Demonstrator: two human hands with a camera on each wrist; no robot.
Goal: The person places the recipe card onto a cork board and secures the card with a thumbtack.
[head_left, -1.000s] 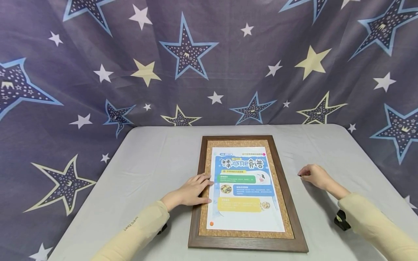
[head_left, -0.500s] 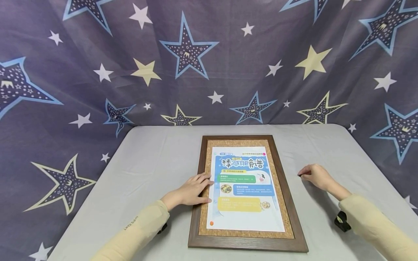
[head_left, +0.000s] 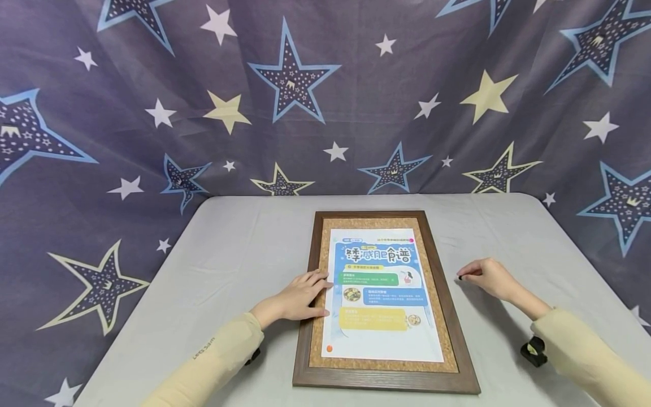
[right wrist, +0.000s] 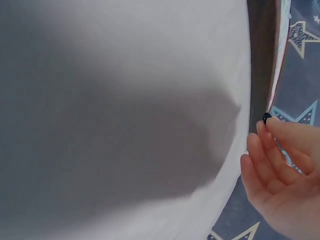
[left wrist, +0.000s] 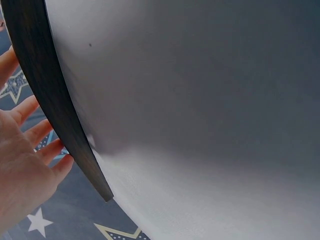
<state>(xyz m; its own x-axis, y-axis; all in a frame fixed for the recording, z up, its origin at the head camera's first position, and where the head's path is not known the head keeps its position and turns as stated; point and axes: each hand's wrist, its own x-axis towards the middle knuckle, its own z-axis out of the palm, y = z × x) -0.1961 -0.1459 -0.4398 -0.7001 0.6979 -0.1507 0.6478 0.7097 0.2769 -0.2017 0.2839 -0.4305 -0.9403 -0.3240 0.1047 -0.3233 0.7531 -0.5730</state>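
Note:
A sheet of printed paper (head_left: pixel 383 347) lies on a cork board (head_left: pixel 378 366) with a dark wooden frame (head_left: pixel 386 381). An orange push pin (head_left: pixel 329 349) marks the paper's lower left corner, a pink one (head_left: pixel 411 241) its upper right. My left hand (head_left: pixel 300 297) rests across the frame's left side, its spread fingertips at the paper's edge. To the right of the board, my right hand (head_left: pixel 493 278) pinches a small black push pin (right wrist: pixel 267 118) between thumb and fingertips, held over the table. In the right wrist view, the other fingers (right wrist: pixel 260 170) curve loosely below it.
A pale grey cloth (head_left: pixel 244 243) covers the table. Behind and around it hangs a dark curtain (head_left: pixel 351 113) printed with stars. A black device (head_left: pixel 534 351) sits under the right wrist.
My right hand, with the black push pin, has moved slightly left toward the board and lifted a little off the table. The left hand and the board have stayed put.

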